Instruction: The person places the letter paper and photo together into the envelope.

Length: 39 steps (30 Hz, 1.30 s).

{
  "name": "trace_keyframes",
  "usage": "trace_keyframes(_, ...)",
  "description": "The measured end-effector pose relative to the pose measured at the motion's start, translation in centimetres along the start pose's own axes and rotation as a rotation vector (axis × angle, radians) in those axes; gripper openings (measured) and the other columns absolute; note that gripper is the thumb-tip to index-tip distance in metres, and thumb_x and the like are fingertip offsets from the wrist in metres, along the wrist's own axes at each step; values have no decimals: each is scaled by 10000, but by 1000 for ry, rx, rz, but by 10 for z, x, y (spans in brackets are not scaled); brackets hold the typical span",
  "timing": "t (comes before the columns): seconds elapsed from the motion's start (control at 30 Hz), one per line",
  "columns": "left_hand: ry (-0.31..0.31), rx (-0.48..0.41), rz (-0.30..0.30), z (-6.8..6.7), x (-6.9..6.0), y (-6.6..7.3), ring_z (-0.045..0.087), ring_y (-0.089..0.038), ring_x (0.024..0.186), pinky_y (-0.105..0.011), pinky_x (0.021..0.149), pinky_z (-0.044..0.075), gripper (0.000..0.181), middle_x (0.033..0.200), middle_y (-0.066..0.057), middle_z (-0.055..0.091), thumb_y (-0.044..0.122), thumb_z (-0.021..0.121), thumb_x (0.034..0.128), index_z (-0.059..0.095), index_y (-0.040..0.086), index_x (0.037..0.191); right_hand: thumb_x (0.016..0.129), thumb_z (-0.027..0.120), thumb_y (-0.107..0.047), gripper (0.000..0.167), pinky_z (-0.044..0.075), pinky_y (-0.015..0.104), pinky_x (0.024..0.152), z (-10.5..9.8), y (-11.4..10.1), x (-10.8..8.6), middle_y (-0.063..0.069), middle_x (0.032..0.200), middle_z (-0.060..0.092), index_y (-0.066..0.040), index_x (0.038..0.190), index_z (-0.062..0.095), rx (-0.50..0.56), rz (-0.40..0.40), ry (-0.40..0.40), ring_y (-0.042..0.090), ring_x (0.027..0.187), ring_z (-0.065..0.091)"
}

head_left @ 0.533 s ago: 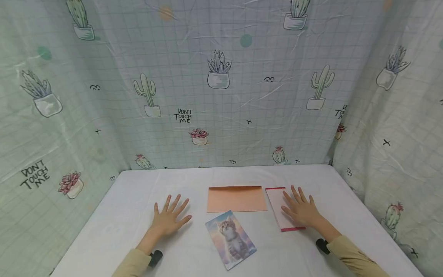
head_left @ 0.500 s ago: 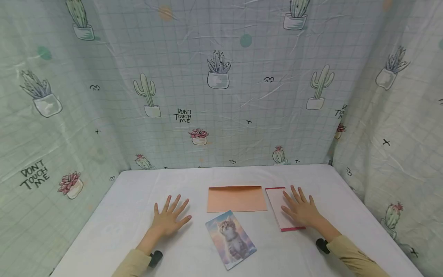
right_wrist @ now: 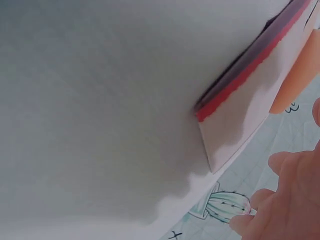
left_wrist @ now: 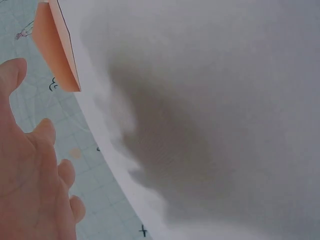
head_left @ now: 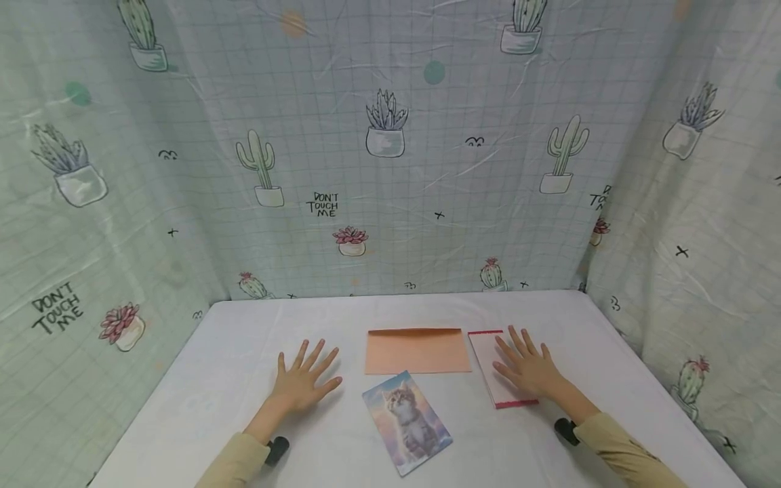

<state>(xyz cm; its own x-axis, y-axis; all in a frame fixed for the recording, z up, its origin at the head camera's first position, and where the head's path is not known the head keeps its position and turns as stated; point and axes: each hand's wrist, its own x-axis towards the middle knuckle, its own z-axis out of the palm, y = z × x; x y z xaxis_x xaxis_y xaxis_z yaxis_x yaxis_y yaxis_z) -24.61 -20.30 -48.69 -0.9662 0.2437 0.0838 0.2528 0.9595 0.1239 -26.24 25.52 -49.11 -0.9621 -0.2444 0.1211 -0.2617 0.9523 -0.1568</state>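
Note:
My left hand (head_left: 297,390) hovers over the left part of the table with its fingers spread, and a shadow falls beneath it. Nearest to it lies a picture card with a kitten (head_left: 405,423), tilted on the tabletop. Behind the card is an orange envelope (head_left: 418,351), its darker fold along the far edge. Fingers apart, my right hand (head_left: 531,369) is above a flat white rectangular piece with red end strips (head_left: 487,352) and hides part of it. In the right wrist view that piece (right_wrist: 235,120) shows a dark layer underneath; the hand (right_wrist: 285,200) holds nothing.
A white cloth covers the table (head_left: 342,468). Cactus-print curtains (head_left: 439,169) close off the back and both sides. Dark wrist devices (head_left: 276,451) sit at both cuffs.
My left hand has shifted slightly to the right, and my right hand slightly to the left. The card, the envelope and the red-edged piece stay where they were.

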Motion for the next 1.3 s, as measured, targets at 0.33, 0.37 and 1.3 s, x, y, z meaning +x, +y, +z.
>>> trace_keyframes(0.33,1,-1,36,0,8,4,92,-332,1385,-675,1001,8,621,1496,-16,206,624,361,850,279,331,1391,885,423,-495,648,100,687,985,-5,-8,6,188,1482,144,-124,1401,296,33,-31,-20,415,1345,109)
trace_keyframes(0.37,-2,5,37,0,8,5,93,-326,1386,-674,1003,14,619,1497,-8,203,627,356,850,273,338,1391,884,426,-493,647,101,687,986,-5,-9,6,187,1482,146,-123,1400,298,33,-34,-19,414,1345,109)
trace_keyframes(1.3,-32,41,191,-1,21,16,145,-292,1384,-669,1005,63,577,1491,15,221,576,343,884,284,314,1394,900,434,-441,602,144,650,1011,-2,-26,25,106,1495,182,-126,1397,309,-1,-173,-18,365,1363,139)
